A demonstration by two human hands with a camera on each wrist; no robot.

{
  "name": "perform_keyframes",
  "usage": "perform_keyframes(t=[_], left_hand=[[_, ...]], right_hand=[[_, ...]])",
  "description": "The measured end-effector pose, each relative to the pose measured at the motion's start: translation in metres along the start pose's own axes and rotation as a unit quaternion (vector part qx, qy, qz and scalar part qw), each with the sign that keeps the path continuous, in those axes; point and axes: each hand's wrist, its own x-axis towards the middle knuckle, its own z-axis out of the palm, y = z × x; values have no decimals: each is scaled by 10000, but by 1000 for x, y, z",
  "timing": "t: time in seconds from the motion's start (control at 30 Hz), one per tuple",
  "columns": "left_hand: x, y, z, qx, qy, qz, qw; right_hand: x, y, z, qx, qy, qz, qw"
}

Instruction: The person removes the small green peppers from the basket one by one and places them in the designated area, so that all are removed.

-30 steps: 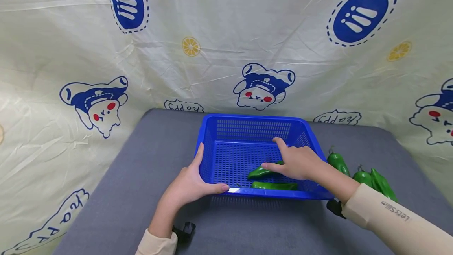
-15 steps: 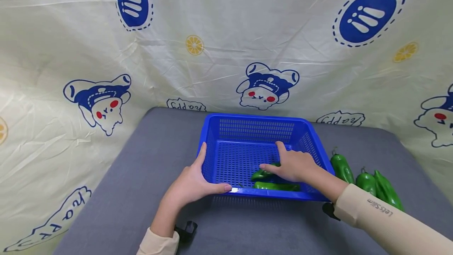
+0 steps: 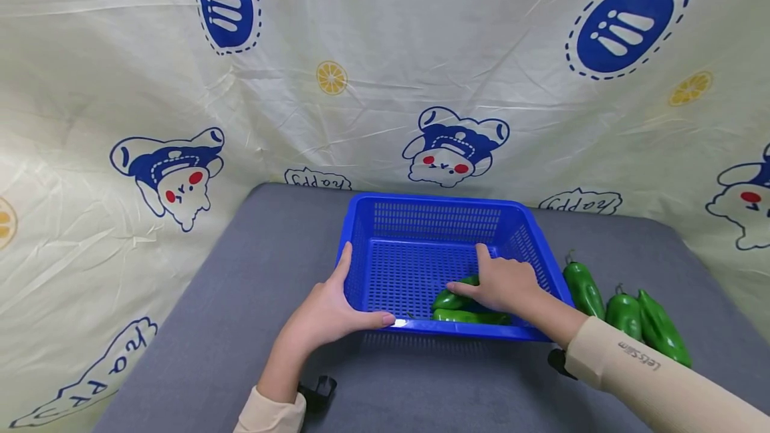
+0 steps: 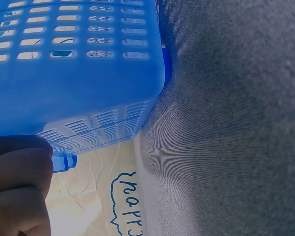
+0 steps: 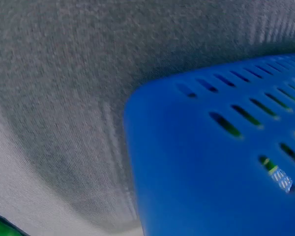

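A blue plastic basket (image 3: 402,259) with slotted walls stands on the grey table. Its front left corner is gripped by my left hand (image 3: 325,309), thumb over the front rim and fingers along the outer left side; the left wrist view shows those fingers (image 4: 19,177) against the outer wall. Inside the basket, my right hand (image 3: 508,284) holds a green pepper (image 3: 445,299), whose far end the hand hides. Alongside the front wall lies another green pepper (image 3: 469,317), close to the held one. The right hand is out of sight in the right wrist view.
Three green peppers, a left one (image 3: 583,291), a middle one (image 3: 623,313) and a right one (image 3: 664,329), lie on the table right of the basket, near the right sleeve (image 3: 637,359). A printed curtain (image 3: 361,132) hangs behind the grey table (image 3: 271,246).
My right hand has shifted slightly nearer the front wall, bringing the held pepper close to the front one. The left hand keeps its place on the basket. The head view has shifted slightly.
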Motion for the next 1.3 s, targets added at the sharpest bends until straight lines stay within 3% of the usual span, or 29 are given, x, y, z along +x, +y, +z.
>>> perform_keyframes(t=[0.5,0.9,1.07,1.3], left_hand=[[0,1,-1,-80,-60,-5,9999],[-1,1,-1,-116,-45,17,9999],[-1,1,-1,-144,-45,19,9999],[-1,1,0,-70,-31,-4,10000]], right_hand=[[5,2,3,253,-195,-9,9995],[11,10,4,855,-1185,-1,9893],[15,12,6,1343,-1300,-294,9819],[19,12,14,2055,-1509,-1107,9606]])
